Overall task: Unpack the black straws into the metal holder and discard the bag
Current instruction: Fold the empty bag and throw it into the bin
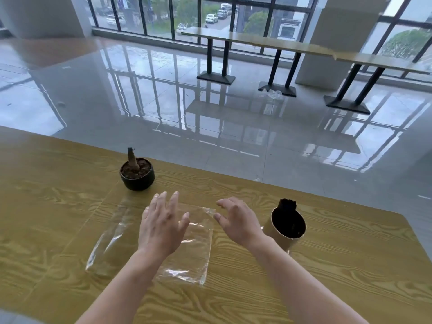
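Note:
A clear plastic bag (194, 251) lies flat on the wooden table (327, 277), with nothing visible inside it. My left hand (161, 225) is spread flat over the bag's middle with straight fingers. My right hand (236, 220) hovers just past the bag's far right corner, fingers relaxed and holding nothing. To the right stands the metal holder (284, 236), a round cup with a bundle of black straws (287, 204) standing upright in it.
A small black pot (138, 177) with a bare stem sits at the table's far edge, left of my hands. Beyond the table lies a glossy tiled floor, with a long bench table (268, 42) by the windows and crumpled plastic (272, 93) beneath it.

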`<action>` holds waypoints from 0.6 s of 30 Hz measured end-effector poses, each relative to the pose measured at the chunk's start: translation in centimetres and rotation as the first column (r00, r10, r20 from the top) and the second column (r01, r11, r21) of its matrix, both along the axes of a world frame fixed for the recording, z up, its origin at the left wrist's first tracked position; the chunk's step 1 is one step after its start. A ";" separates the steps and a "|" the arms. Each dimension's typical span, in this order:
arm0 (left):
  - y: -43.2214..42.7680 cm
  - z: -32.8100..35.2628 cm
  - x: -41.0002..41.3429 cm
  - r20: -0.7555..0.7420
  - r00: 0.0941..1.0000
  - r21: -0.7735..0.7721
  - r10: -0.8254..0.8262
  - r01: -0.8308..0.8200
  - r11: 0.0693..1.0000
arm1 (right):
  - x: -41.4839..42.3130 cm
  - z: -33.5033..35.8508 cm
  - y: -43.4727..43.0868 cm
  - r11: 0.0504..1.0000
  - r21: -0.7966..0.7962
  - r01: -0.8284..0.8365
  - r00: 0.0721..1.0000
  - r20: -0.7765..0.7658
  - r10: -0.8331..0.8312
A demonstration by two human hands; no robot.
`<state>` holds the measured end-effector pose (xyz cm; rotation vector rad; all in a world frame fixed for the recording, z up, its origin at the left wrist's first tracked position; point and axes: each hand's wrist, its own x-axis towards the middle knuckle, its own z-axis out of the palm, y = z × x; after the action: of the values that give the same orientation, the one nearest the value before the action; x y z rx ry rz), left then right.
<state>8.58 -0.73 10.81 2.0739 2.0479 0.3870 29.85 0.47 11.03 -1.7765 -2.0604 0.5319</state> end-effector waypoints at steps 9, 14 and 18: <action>-2.0 -5.5 -7.8 0.081 0.978 -0.237 0.194 -0.170 0.956 | -4.7 -4.7 0.6 0.947 -0.293 0.134 0.985 -0.064 -0.159; -3.6 -8.6 -11.4 -0.030 0.935 -0.302 0.354 -0.346 0.888 | -5.2 -7.8 0.1 0.881 -0.370 0.296 0.954 0.068 -0.292; -4.3 -10.2 -13.4 0.086 0.781 -0.406 0.619 -0.539 0.737 | -5.2 -9.7 -0.2 0.778 -0.477 0.408 0.908 0.128 -0.398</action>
<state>-4.78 -5.00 0.60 1.0869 2.3730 0.2771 24.66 0.26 1.29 -2.4402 -1.5511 0.9739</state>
